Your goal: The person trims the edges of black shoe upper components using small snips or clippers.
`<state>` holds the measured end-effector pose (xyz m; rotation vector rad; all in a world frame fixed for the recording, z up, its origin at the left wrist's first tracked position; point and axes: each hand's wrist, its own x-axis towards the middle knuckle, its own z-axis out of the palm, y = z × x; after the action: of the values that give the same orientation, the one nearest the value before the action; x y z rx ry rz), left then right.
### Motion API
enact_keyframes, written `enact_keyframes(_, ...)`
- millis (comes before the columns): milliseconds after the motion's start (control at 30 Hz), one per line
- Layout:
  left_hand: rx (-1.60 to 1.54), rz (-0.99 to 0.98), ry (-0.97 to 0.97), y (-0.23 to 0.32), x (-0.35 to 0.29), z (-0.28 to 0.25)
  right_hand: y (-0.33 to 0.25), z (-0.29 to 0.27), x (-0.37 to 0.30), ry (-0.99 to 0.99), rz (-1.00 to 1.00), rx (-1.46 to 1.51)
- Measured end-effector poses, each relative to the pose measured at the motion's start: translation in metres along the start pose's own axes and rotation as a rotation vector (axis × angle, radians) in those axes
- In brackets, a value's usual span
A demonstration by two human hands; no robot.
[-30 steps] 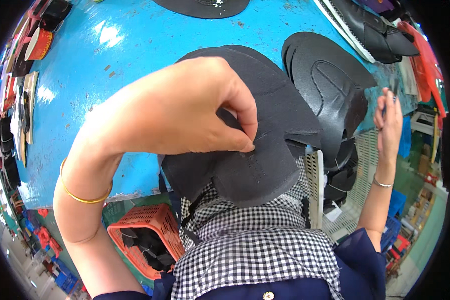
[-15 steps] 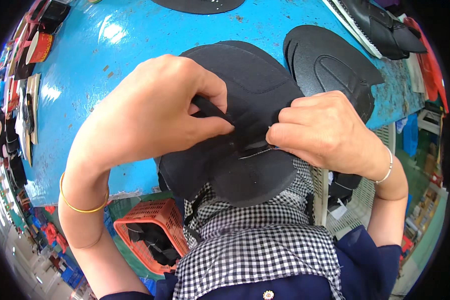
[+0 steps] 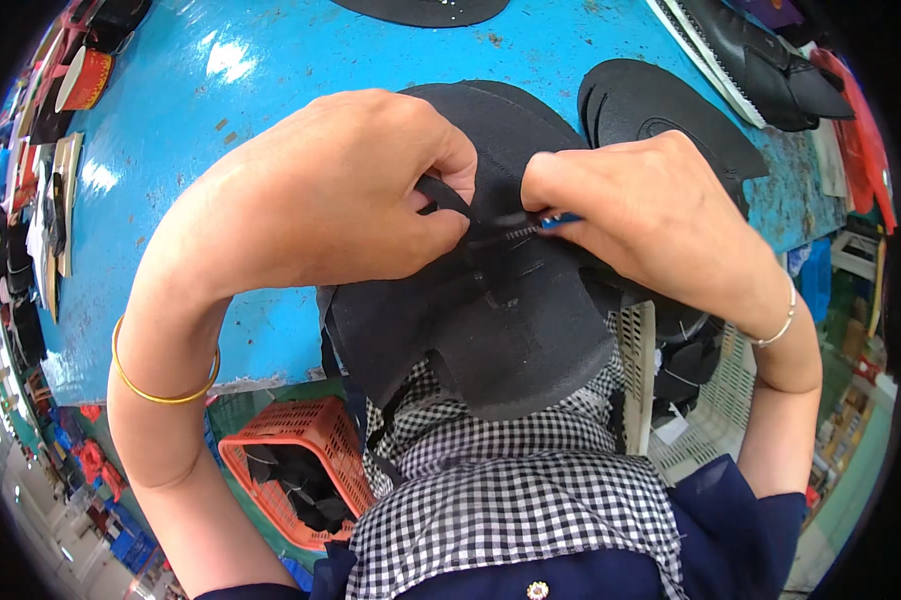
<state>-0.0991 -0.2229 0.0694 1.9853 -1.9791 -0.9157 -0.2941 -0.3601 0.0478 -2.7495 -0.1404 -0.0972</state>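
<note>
A flat black shoe-upper piece [image 3: 521, 350] with stitched lines lies across the table's near edge and over my lap. My left hand [image 3: 341, 190] is closed in a pinch on a folded black flap of this piece. In my right hand [image 3: 661, 215], thumb and fingers grip a slim small tool [image 3: 559, 221] with a blue part. Its dark, ridged end points left at the flap and is blurred, so its exact kind is unclear. Small slits and pale marks show on the black piece just below the tool.
The blue table [image 3: 241, 150] carries a stack of black upper pieces [image 3: 621, 95], a black shoe [image 3: 771, 75] at the far right and a red cup-like container [image 3: 86, 80] at left. Below stand an orange basket [image 3: 306, 415] holding black pieces and a pale plastic basket [image 3: 636, 365].
My right hand has moved up and turned, and the tool's blue part now shows. My left hand has shifted slightly up and right, still pinching the flap.
</note>
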Motion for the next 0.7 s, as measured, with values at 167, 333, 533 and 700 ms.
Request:
enact_keyframes(167,-0.072,-0.057,-0.150,0.002,0.000,-0.009,0.003,-0.009,0.000,-0.050,0.102,0.094)
enact_keyframes(333,-0.132,0.023,-0.103,-0.005,-0.003,-0.005,0.003,0.001,0.013,-0.009,0.023,0.019)
enact_keyframes(533,-0.644,-0.119,0.073,-0.024,-0.018,-0.004,-0.024,-0.011,0.007,0.097,0.088,0.136)
enact_keyframes(700,-1.068,0.022,0.518,-0.040,-0.034,-0.015,-0.083,0.023,-0.003,-0.026,-0.162,-0.572)
